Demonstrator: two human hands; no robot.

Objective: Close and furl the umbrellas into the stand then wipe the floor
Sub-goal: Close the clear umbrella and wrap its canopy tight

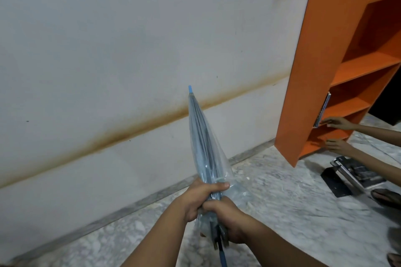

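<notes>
A transparent umbrella [202, 143] with a blue tip is closed and held up at a slant in front of a stained white wall [108, 50], its tip pointing up and away from the person. Both bare hands hold its lower end. The left hand [200, 198] sits higher, its fingers [219, 186] clamped around the gathered clear canopy, the thumb lying across the top of the bundle. The right hand [227, 221] sits just below and touches the left, its fingers wrapped tight around the canopy's loose hem and the dark rib ends. Beneath the right fingers a blue shaft [223, 258] runs down out of view. Some crumpled clear plastic bulges out to the right of the left fingers.

Below the fingers lies a grey marbled floor [282, 201] that meets the wall at a grey skirting strip. Far to the right of the fingers stands an orange shelf unit [321, 71] with a thin book [323, 108] leaning in a lower compartment. 2 hands of another person reach toward that unit: one [337, 123] touches the book's lower end, the other [337, 146] rests at the bottom shelf. Near them on the floor lie dark flat items [355, 172], too blurred to name.
</notes>
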